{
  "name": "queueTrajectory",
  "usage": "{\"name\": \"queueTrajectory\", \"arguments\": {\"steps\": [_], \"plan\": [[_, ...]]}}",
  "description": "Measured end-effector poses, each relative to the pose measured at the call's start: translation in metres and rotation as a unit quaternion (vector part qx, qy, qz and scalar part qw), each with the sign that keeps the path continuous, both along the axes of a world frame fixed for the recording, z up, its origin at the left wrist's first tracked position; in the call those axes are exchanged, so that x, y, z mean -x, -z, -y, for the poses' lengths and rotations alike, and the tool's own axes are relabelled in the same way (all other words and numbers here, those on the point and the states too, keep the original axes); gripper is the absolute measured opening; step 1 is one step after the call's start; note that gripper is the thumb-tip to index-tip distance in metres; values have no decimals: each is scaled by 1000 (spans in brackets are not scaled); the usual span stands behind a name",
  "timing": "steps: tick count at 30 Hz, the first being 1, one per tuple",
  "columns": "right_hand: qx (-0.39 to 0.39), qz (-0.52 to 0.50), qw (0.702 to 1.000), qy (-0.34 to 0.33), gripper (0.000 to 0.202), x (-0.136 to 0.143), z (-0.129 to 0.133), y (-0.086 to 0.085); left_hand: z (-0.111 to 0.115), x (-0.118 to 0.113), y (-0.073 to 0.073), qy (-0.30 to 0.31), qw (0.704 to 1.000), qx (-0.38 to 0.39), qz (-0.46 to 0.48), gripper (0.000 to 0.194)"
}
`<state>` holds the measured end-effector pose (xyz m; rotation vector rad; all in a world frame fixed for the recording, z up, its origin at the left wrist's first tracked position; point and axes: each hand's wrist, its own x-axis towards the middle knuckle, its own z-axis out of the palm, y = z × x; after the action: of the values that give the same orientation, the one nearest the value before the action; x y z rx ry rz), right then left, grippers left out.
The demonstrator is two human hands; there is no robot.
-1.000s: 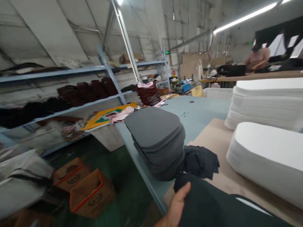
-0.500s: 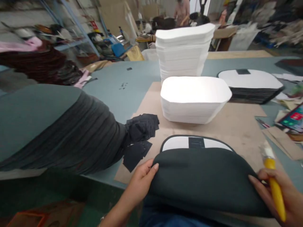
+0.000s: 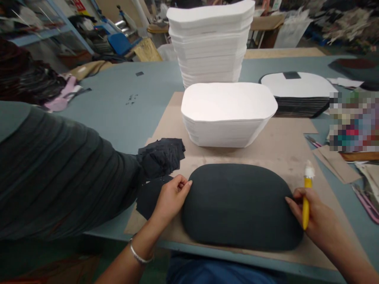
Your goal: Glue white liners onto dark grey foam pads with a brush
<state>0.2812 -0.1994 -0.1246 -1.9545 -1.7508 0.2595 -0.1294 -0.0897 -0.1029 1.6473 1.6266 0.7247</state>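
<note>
The dark panel (image 3: 242,207), oval and lying flat, occupies the lower centre of the frame, on brown board (image 3: 284,138) laid over the blue-grey surface (image 3: 106,86). The left hand (image 3: 171,197) pinches the panel's left edge between thumb and fingers. The right hand (image 3: 314,209) has its thumb and fingers close together at the panel's right edge and also holds a brush (image 3: 308,201), yellow-handled, with its pale bristles pointing up the frame. Left of the panel, beside and partly behind the left hand, lie dark patches (image 3: 161,157) in a loose heap; next to them, a leaning dark stack (image 3: 59,169) fills the left of the frame. Above the panel, at centre, stands a low white stack (image 3: 227,114), with a taller white stack (image 3: 210,43) behind it. At upper right is a black-and-white stack (image 3: 299,92), a small dark patch on its top sheet. Pink-handled scissors (image 3: 365,203) lie at the right edge.
</note>
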Motion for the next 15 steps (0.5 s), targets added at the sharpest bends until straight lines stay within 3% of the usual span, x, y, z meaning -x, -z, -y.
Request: {"name": "queueTrajectory", "arguments": {"steps": [10, 15], "plan": [[16, 20, 1000, 17, 32, 9, -3, -2, -9, 1, 2, 2, 1000, 17, -25, 34], [15, 54, 997, 55, 46, 16, -5, -11, -8, 4, 3, -3, 997, -4, -76, 31]]}}
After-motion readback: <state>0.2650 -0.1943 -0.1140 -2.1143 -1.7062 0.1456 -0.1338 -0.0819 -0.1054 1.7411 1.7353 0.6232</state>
